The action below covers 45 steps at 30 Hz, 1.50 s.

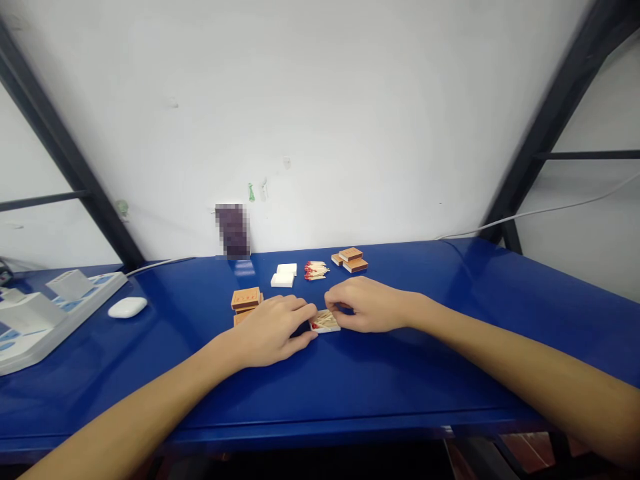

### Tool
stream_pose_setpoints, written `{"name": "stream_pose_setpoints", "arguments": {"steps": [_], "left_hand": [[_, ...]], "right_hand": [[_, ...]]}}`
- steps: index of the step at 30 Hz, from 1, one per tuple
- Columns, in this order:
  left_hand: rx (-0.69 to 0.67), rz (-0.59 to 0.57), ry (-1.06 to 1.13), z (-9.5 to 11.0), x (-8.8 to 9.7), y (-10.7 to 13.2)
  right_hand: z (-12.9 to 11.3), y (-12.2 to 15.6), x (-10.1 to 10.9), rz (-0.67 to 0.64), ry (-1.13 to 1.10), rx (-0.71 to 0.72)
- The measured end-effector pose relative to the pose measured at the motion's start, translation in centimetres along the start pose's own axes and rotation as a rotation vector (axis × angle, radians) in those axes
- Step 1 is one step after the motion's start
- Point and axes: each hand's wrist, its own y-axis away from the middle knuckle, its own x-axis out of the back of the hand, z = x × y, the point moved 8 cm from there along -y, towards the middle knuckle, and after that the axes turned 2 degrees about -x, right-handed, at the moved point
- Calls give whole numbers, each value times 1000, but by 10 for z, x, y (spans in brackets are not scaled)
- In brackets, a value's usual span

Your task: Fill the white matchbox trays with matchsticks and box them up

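Between my hands on the blue table lies a small white matchbox tray (326, 328) with matches (327, 319) in it, a few red heads showing at its left end. My left hand (275, 328) grips the tray's left end between thumb and fingers. Curled over the right end is my right hand (364, 304), its fingers bent together; whatever they pinch is hidden. Behind the tray lies a loose pile of red-tipped matches (316, 271). Two white empty trays (283, 280) are left of that pile. Orange matchboxes (245, 298) are stacked beside my left hand, partly covered by it.
More matchboxes (351, 255) are stacked at the back, near the white wall. A dark pixelated object (234, 231) leans on the wall. At the left are a white rounded case (127, 307) and a power strip (95, 293) with plugs. The blue table (320, 393) has its edge in front.
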Motion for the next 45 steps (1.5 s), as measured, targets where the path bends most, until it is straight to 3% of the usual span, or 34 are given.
{"name": "stream_pose_setpoints", "arguments": {"steps": [21,34,45], "left_hand": [[-43,10,16,3,1,0],[-40,10,24,3,2,0],[49,54,35,-3,5,0]], "right_hand": [[9,-1,-3,22,6,-58],[3,-1,-2,63,-48,8],[-2,0,-1,74,-100,41]]}}
